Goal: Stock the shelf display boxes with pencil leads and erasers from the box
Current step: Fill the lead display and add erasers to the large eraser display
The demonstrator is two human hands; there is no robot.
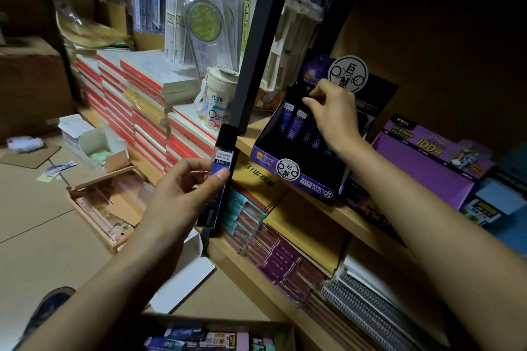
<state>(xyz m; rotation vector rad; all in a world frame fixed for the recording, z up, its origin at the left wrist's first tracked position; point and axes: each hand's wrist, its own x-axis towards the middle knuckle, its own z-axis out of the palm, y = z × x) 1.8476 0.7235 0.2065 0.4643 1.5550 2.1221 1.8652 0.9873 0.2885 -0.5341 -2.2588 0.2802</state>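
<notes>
Sitting at the bottom edge of view, the cardboard box (228,321) holds packs of leads and erasers. Above it, the left hand (182,191) grips a pencil lead case (221,168), thumb curled over its 2B/0.7 label. Farther in, the right hand (333,114) pinches a dark lead case (311,93) over the back row of the purple display box (285,164), which stands at the wooden shelf's (342,216) front edge.

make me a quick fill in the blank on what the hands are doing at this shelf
The left hand holds a lead case labelled 2B/____.
The right hand reaches into the display box, marked ____ PCS.
The white mug shows the year ____.
Missing: 0.7; 48; 2026
</notes>
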